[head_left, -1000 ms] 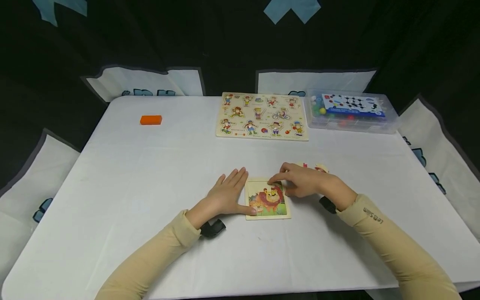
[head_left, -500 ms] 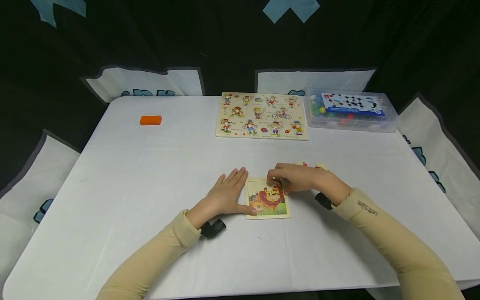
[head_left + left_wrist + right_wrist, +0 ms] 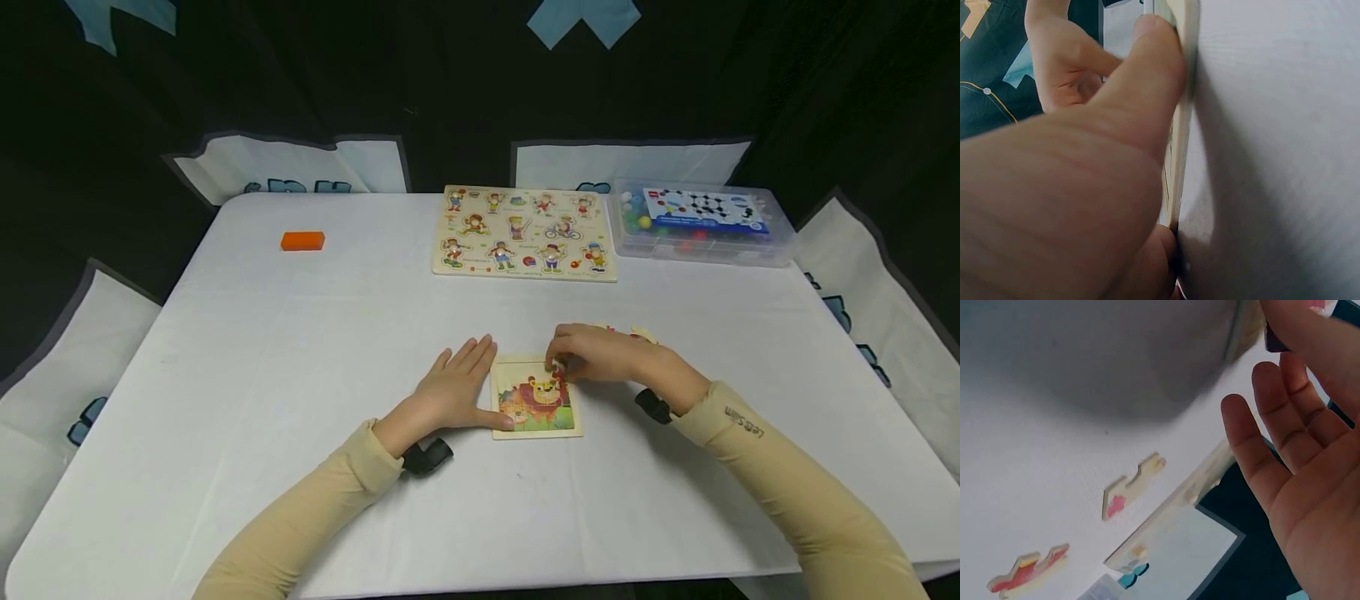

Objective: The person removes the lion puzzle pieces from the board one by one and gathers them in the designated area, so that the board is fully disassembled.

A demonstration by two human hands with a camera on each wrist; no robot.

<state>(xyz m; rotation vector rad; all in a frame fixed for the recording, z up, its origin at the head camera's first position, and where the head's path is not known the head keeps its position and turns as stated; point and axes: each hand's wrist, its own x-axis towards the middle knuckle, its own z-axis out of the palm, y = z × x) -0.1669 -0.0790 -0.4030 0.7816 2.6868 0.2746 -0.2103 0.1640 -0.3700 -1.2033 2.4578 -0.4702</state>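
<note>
A small lion jigsaw puzzle [image 3: 540, 434] in a pale wooden frame lies on the white table. My left hand [image 3: 452, 392] is flat at its left side, fingers straight, with the thumb resting over the lower left corner. At the upper right corner, my right hand [image 3: 596, 352] pinches a puzzle piece [image 3: 1274, 341] between thumb and fingertips; the piece stands tilted up, mostly hidden by the fingers. Two loose puzzle pieces, one with a pink patch [image 3: 1117, 505] and one mostly red [image 3: 1025, 573], lie beyond the right hand, which partly covers them in the head view.
A wooden peg puzzle board [image 3: 525, 233] with figures of children lies at the back middle. To its right is a clear plastic case [image 3: 705, 221] of coloured balls. An orange block [image 3: 302, 241] sits at the back left. Dark curtains surround the table.
My right fingers went from touching the puzzle's upper right corner to curling in and pinching a piece there, which is now tilted up. The left hand has stayed put.
</note>
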